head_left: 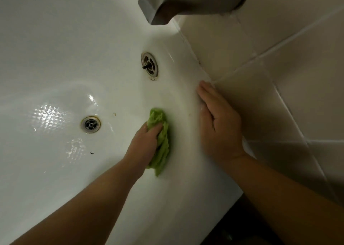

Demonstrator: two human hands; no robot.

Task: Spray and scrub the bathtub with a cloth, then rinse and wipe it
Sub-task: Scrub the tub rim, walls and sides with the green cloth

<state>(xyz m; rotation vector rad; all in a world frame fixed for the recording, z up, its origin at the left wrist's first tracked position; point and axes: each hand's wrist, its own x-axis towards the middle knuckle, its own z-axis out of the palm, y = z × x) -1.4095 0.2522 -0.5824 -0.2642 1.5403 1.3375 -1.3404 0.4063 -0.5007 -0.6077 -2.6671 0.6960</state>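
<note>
The white bathtub fills most of the view, its floor wet and shiny near the bottom drain. My left hand grips a crumpled green cloth and presses it against the tub's inner end wall, below the overflow drain. My right hand lies flat with straight fingers on the tub's rim, where it meets the tiled wall. It holds nothing.
A metal spout juts from the wall at the top, above the overflow drain. Beige tiles with white grout cover the right side. Small dark specks lie on the tub floor. A dark gap shows beyond the tub's near edge, bottom right.
</note>
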